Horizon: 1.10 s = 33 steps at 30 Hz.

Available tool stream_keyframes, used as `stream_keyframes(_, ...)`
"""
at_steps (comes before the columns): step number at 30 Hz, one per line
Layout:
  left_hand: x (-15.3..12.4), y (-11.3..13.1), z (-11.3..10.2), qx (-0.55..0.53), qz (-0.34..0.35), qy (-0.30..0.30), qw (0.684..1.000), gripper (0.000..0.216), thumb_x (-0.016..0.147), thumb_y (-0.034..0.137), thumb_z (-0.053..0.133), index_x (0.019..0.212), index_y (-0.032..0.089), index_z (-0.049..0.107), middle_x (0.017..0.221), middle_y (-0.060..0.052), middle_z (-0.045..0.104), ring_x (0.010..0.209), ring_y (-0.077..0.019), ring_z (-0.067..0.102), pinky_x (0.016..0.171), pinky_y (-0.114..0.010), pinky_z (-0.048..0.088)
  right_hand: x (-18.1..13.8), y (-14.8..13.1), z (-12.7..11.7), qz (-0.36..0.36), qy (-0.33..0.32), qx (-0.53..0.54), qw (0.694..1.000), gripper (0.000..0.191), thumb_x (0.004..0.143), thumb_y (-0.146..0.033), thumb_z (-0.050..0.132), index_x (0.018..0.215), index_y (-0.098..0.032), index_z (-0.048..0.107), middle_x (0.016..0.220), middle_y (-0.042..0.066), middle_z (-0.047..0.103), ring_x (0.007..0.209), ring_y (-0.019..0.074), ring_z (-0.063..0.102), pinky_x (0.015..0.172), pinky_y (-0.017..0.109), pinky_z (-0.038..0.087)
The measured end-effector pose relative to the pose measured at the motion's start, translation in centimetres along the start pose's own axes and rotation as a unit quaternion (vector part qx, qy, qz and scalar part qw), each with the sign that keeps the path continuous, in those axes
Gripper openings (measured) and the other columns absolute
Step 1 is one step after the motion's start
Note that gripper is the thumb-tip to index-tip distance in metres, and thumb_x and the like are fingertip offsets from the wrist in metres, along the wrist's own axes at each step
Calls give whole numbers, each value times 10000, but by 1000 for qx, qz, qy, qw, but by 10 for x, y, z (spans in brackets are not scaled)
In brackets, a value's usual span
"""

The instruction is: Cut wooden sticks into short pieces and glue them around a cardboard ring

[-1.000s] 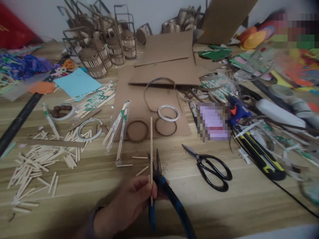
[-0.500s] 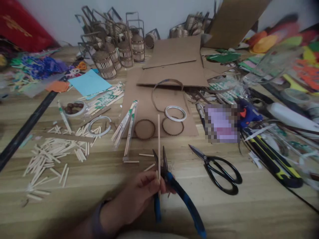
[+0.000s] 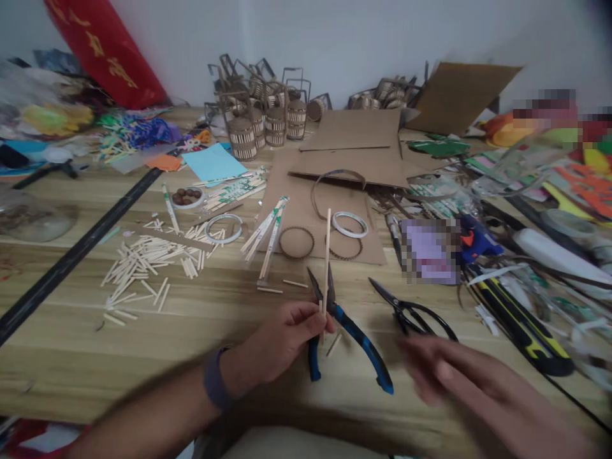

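Note:
My left hand (image 3: 297,331), with a band on the wrist, pinches a wooden chopstick (image 3: 327,255) upright, a short cut piece beside it. Behind those fingers lie blue-handled long-nose pliers (image 3: 361,344) on the table, jaws apart. My right hand (image 3: 444,366) is over the table at the lower right, its fingers smeared by motion; I cannot tell whether it holds anything. Just beyond it lie black-handled scissors (image 3: 406,312), partly covered by that hand. Short cut stick pieces (image 3: 138,261) are heaped at the left. Two thin brown rings (image 3: 296,243) lie on the cardboard (image 3: 277,185).
Wrapped chopsticks (image 3: 268,233) and white tape rolls (image 3: 350,224) lie mid-table. Small woven baskets (image 3: 243,137) with tall handles stand at the back. To the right are a yellow-black utility knife (image 3: 521,319) and a blue glue gun (image 3: 480,239). A black strip (image 3: 95,223) crosses the left.
My right hand has come into view at the lower right, moving. The view has shifted, so the table things appear further right at the left side. My left hand still pinches the chopstick.

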<state>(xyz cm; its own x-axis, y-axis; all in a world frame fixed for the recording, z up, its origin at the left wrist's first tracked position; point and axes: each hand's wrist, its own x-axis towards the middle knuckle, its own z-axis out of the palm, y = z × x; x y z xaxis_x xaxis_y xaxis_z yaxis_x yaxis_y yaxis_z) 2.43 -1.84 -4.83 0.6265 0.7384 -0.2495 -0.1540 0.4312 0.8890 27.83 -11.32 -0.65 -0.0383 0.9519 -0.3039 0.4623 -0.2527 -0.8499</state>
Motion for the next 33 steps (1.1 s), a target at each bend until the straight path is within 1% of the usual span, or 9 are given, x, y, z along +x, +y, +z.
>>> stream_keyframes(2, -1, 3, 2, -43, -1, 6, 999, 399, 748, 534, 680, 732, 138, 629, 738, -19, 564, 741, -137, 496, 719, -244, 382, 31, -22, 20, -15, -130, 105, 986, 470, 827, -497, 607, 1202, -213, 604, 1081, 95, 673, 1048, 280, 603, 896, 412, 494)
stream_keyframes(4, -1, 7, 2, -74, -2, 14, 997, 403, 723, 528, 705, 727, 135, 617, 715, -13, 551, 707, -128, 494, 680, -237, 387, 55, -39, 45, -16, -245, 198, 949, 537, 761, -479, 682, 1208, -197, 587, 1071, 94, 665, 1035, 268, 604, 921, 419, 470)
stream_keyframes(8, -4, 17, 0, -81, 12, 27, 996, 390, 727, 515, 704, 716, 139, 597, 692, 4, 524, 661, -108, 482, 618, -217, 387, 73, -49, 82, 64, -229, 318, 918, 469, 697, -238, 712, 1150, -226, 592, 1019, 40, 648, 966, 200, 599, 929, 389, 449)
stream_keyframes(13, -5, 34, -8, -9, 46, 48, 998, 339, 805, 494, 613, 756, 160, 602, 769, -12, 581, 669, -122, 520, 630, -241, 430, 73, -47, 79, 91, -216, 419, 877, 424, 590, -140, 632, 1007, -216, 632, 813, 1, 615, 755, 172, 588, 784, 364, 492)
stream_keyframes(15, -4, 41, -14, 61, 93, 118, 987, 283, 838, 428, 587, 743, 162, 610, 862, -27, 627, 759, -132, 552, 710, -243, 433, 74, -50, 68, 88, -210, 399, 888, 399, 602, -152, 629, 996, -216, 634, 851, 11, 620, 789, 190, 592, 781, 371, 488)
stream_keyframes(17, -4, 46, -19, 110, 89, 152, 978, 247, 856, 382, 561, 759, 162, 619, 869, -32, 660, 766, -133, 560, 688, -234, 420, 75, -54, 56, 76, -212, 337, 914, 379, 636, -160, 638, 1011, -213, 634, 929, 26, 630, 847, 197, 587, 798, 352, 469)
stream_keyframes(22, -5, 51, -23, 141, -5, 45, 989, 255, 882, 376, 499, 800, 155, 599, 664, -8, 651, 602, -110, 526, 563, -215, 374, 71, -59, 40, 94, -239, 227, 940, 403, 661, -160, 615, 1063, -196, 620, 979, 50, 633, 828, 176, 559, 733, 300, 433)
stream_keyframes(27, -6, 54, -20, 149, -12, 44, 988, 247, 878, 373, 495, 805, 154, 584, 610, 14, 612, 587, -102, 525, 596, -215, 400, 67, -55, 38, 112, -255, 192, 941, 462, 658, -198, 605, 1120, -197, 594, 1010, 61, 605, 877, 188, 553, 733, 306, 436)
stream_keyframes(33, -8, 54, -18, 210, -7, -16, 977, 273, 891, 346, 478, 710, 160, 562, 595, 23, 603, 546, -88, 498, 567, -205, 375, 68, -67, 39, 76, -268, 104, 955, 453, 667, -215, 583, 1119, -201, 588, 947, 41, 596, 858, 182, 518, 751, 313, 423)
